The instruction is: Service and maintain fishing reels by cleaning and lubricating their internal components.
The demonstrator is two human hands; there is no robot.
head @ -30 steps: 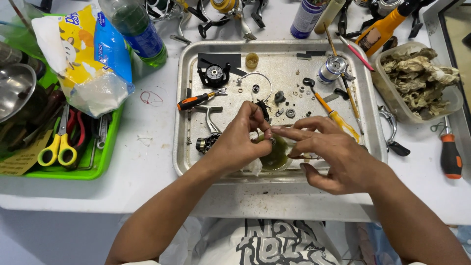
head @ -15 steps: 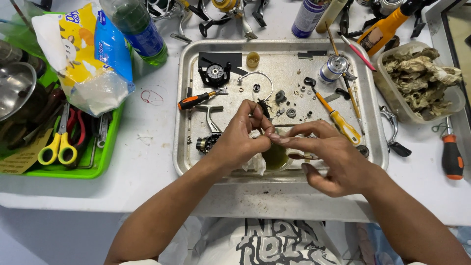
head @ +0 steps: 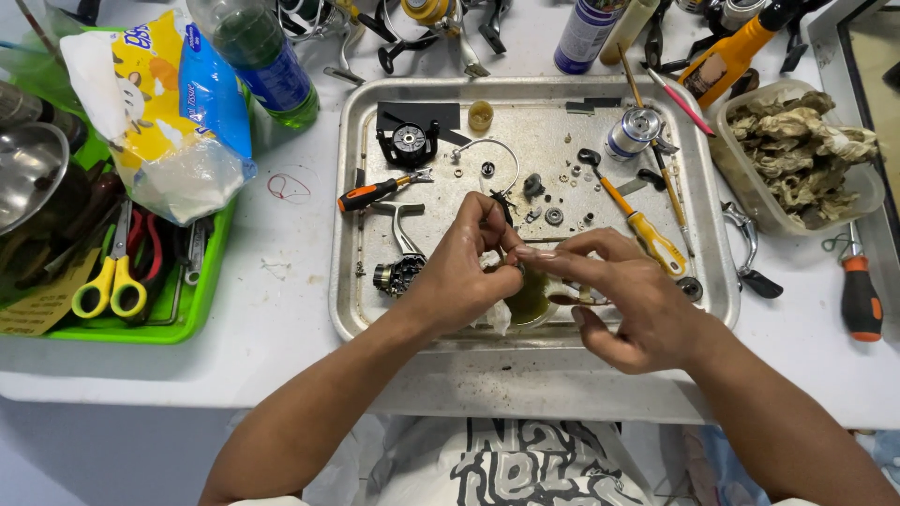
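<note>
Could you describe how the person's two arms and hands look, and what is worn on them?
Both forearms are bare, with no sleeves visible. The left hand and right hand wear no gloves, and I see no watch or rings. The fingers are uncovered.

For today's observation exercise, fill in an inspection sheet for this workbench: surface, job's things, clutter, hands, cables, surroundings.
Surface: white table, metal tray in the middle.
Job's things: small part, mostly hidden, pinched over a greenish cup; loose reel parts and washers.
Clutter: screwdrivers, scissors, green bin, bottle, rag tub.
Hands: left hand and right hand meet fingertip to fingertip.
Cables: nothing seen.
Surroundings: nothing seen.
</note>
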